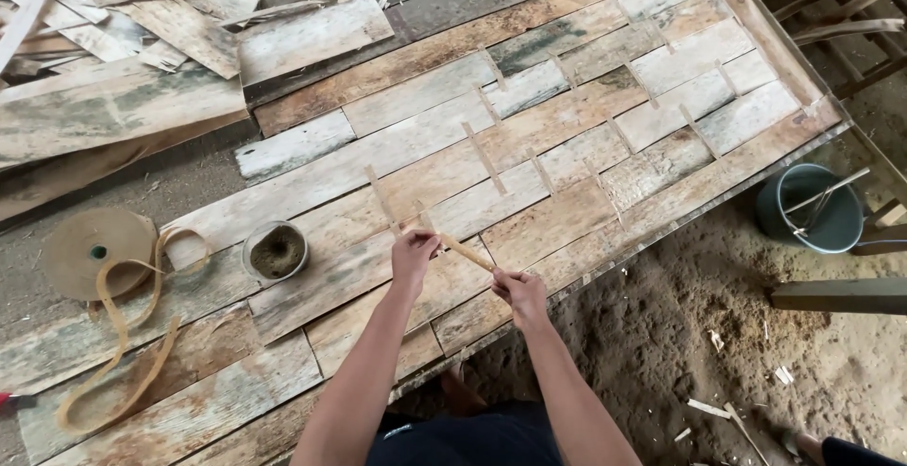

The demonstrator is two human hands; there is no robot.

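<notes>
Tape strip (465, 251) pinched taut between left hand (413, 255) and right hand (519, 290) over the veneer sheet's (567, 135) near seam; farther joints look taped already, nearer ones bare.

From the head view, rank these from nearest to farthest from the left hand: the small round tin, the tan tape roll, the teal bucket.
Measured from the left hand:
1. Small round tin of brownish paste, just to its left on the veneer sheet.
2. Tan paper tape roll, farther left, with its loose end trailing.
3. Teal plastic bucket, far right on the sandy ground.
</notes>
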